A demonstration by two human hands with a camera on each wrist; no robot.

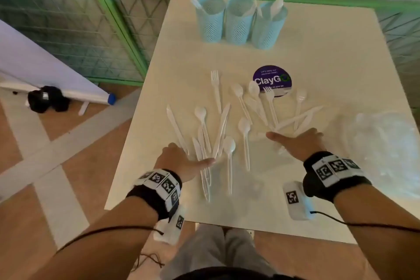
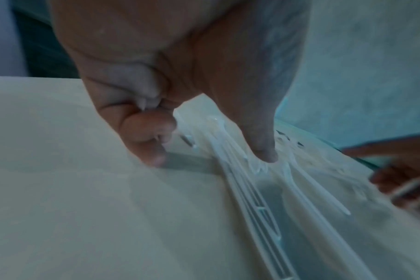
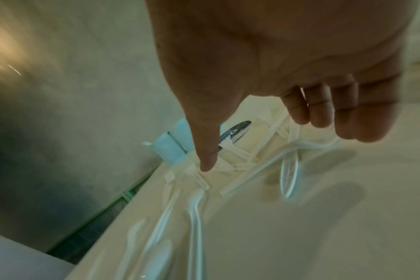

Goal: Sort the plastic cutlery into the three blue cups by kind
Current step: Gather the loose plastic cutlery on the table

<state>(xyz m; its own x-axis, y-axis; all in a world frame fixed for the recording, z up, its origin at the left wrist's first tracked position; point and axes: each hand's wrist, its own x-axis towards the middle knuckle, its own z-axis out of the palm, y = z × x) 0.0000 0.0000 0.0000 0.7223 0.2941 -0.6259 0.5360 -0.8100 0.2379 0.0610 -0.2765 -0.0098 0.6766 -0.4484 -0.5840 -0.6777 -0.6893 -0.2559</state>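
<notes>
Three perforated blue cups [image 1: 238, 22] stand in a row at the table's far edge. A knife [image 1: 195, 2] pokes out of the left cup and a spoon [image 1: 277, 7] out of the right one. White plastic forks, spoons and knives lie scattered mid-table, among them a fork [image 1: 215, 88], a spoon [image 1: 244, 125] and a knife [image 1: 176, 125]. My left hand [image 1: 191, 154] is low over the near-left knives, fingers bent to the table [image 2: 60, 170], thumb [image 2: 266, 155] on the handles. My right hand [image 1: 293, 136] hovers over the right-hand pile with its thumb [image 3: 206, 166] spread, holding nothing.
A crumpled clear plastic bag [image 1: 386, 143] lies at the table's right edge. A round purple sticker [image 1: 272, 77] is on the tabletop behind the pile. A green mesh fence [image 1: 91, 29] runs behind and left of the table.
</notes>
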